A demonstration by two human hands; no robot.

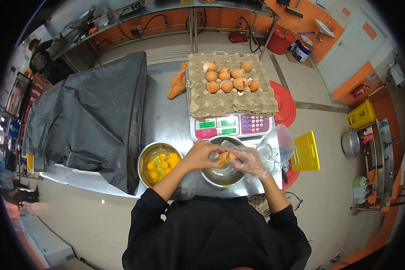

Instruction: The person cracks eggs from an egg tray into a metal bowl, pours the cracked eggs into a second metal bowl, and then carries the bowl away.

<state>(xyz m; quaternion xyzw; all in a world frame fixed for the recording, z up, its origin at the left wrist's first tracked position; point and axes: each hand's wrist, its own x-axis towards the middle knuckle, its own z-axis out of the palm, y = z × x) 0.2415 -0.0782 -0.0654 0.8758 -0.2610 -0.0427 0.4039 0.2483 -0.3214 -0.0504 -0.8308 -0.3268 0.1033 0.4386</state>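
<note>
Over a steel bowl [210,176], my left hand [202,155] and my right hand [251,163] both grip a brown egg [227,157] whose shell looks cracked open. A clear plastic glove covers my right hand; my left is bare. To the left, a second steel bowl [142,170] holds several yolks [164,165] in egg white. Beyond my hands, a cardboard egg tray [202,104] carries several brown eggs and broken shells [240,83]. It rests on a digital scale [217,132] with lit green displays.
A black cover [90,112] drapes a bulky object on the table's left. An orange cloth [178,82] lies beside the tray. Clear plastic containers [281,144] stand at the right edge, near a yellow bin [305,152] and a red lid [283,104]. A person [47,60] stands at the far left.
</note>
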